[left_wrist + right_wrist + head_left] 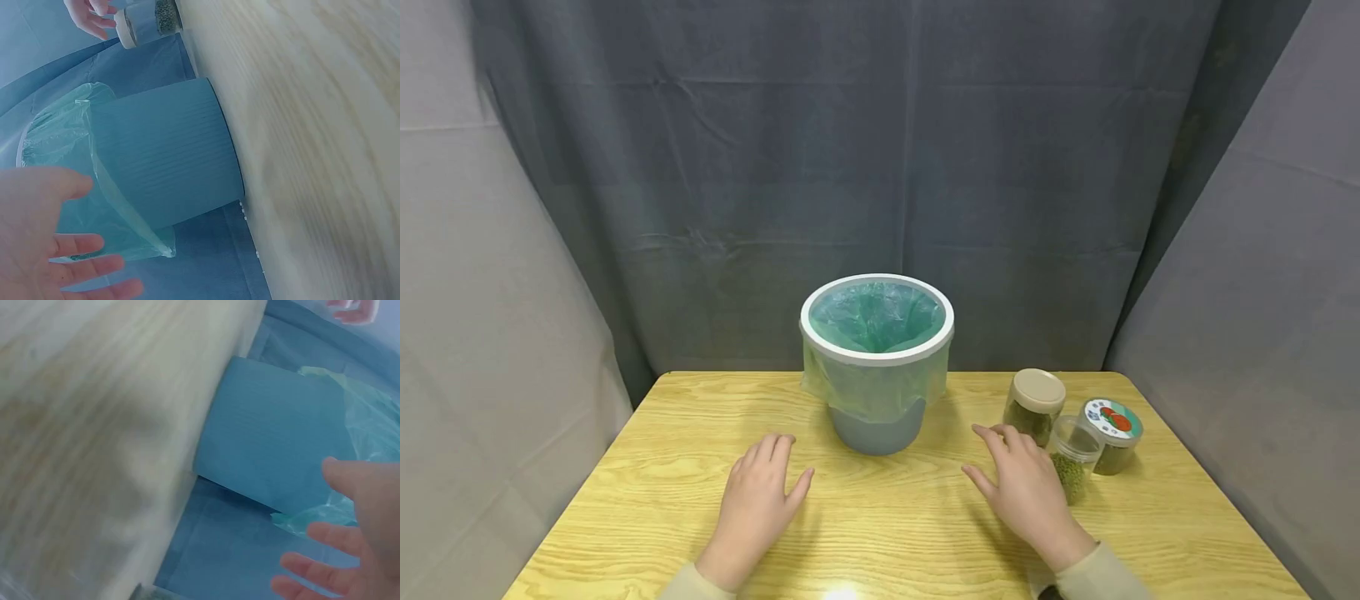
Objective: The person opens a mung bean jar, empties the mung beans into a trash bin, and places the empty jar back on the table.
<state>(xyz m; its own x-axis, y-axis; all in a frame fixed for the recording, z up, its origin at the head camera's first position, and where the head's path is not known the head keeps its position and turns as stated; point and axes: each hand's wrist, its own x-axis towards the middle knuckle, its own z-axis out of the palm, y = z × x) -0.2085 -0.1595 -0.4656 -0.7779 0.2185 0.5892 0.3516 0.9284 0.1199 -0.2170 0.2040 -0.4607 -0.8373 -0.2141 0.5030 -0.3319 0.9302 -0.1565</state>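
A grey trash bin [880,429] with a white rim ring stands upright near the table's back edge. Its green plastic bag [877,317] lines the inside and hangs over the outside below the rim. My left hand [758,496] hovers over the table in front and left of the bin, fingers extended, holding nothing. On the other side, my right hand [1026,492] is held over the table with fingers spread and slightly bent, also empty. Just beside the right hand stands a clear jar [1072,467] of green beans, partly hidden behind that hand.
A jar with a beige lid [1039,388] and another jar with a fruit-printed lid [1112,419] stand close to the bean jar at the right. The wooden table [625,500] is bordered by a dark curtain [775,167] behind and pale cloth at both sides.
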